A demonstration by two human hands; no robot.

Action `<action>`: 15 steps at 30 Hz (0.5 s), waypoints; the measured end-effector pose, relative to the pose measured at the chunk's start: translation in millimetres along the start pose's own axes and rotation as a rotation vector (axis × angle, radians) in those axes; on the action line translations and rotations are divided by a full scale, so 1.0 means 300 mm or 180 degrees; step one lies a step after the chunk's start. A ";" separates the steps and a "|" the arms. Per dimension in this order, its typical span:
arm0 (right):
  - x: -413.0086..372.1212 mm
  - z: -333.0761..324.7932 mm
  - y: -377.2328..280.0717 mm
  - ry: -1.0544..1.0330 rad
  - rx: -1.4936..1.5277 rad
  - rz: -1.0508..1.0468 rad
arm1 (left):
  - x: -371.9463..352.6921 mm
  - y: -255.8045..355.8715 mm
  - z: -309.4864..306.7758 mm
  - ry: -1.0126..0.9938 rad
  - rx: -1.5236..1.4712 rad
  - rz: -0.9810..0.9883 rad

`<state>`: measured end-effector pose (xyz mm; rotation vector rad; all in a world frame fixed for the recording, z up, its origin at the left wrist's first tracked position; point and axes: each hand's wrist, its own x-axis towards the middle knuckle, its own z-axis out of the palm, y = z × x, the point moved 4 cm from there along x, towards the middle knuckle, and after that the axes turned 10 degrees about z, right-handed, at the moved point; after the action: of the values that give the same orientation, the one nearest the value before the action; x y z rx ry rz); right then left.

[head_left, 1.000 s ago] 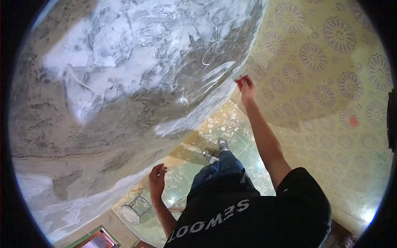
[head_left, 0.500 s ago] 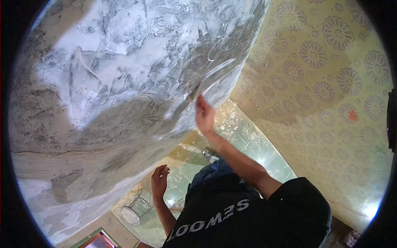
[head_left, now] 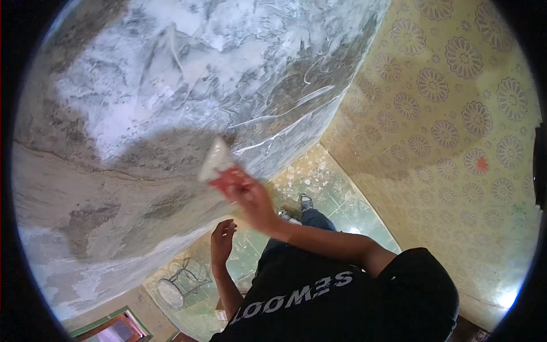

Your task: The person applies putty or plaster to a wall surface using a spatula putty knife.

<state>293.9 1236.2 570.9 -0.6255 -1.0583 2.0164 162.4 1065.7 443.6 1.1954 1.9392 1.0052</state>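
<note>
My right hand (head_left: 253,202) is closed around the red handle of a putty knife (head_left: 215,162), blurred by motion. Its broad blade looks pale with white filler and points up and left, close to the grey wall (head_left: 188,114) smeared with white. Fresh white streaks run along this wall just right of the blade. Lower down, my left hand (head_left: 222,239) hangs near the wall's base with loosely bent fingers, a little apart, and nothing shows in it.
A yellow wall (head_left: 433,131) with a flower pattern meets the grey one at a corner on the right. Below is a green tiled floor (head_left: 342,208) with white spatters. A round-topped metal stool (head_left: 171,292) stands at lower left, beyond a green-edged frame (head_left: 108,325).
My right hand has swung left and down from near the corner, carrying the putty knife with its blade turned up and left. White streaks show near the corner. My left hand has barely moved.
</note>
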 end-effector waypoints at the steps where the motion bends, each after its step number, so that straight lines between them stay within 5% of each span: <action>1: 0.026 -0.086 0.024 -0.0143 0.0008 -0.0162 | -0.017 -0.021 0.000 0.0081 -0.0180 -0.0152; 2: 0.045 -0.215 0.054 0.0016 0.0430 0.0184 | -0.030 -0.040 0.001 0.0150 -0.0360 -0.0299; 3: 0.035 -0.323 -0.018 0.0026 0.0146 -0.0689 | -0.039 -0.044 -0.002 0.0147 -0.0383 -0.0288; 4: 0.038 -0.511 0.005 0.0944 -0.0502 -0.0183 | -0.056 -0.044 -0.012 0.0179 -0.0365 -0.0342; 5: 0.065 -0.626 -0.019 0.1355 -0.0120 -0.0642 | -0.069 -0.050 -0.018 0.0211 -0.0343 -0.0394; 9: 0.295 -1.172 -0.102 0.2217 -0.0316 -0.0930 | -0.098 -0.084 -0.028 0.0205 -0.0314 -0.0437; 15: 0.463 -1.169 -0.119 0.2063 -0.0522 -0.1092 | -0.078 -0.063 -0.068 0.0211 -0.0150 -0.0451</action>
<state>472.4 1525.3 402.8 -1.0185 -0.8573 1.3000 146.5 1033.2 440.7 0.9949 2.0094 1.0214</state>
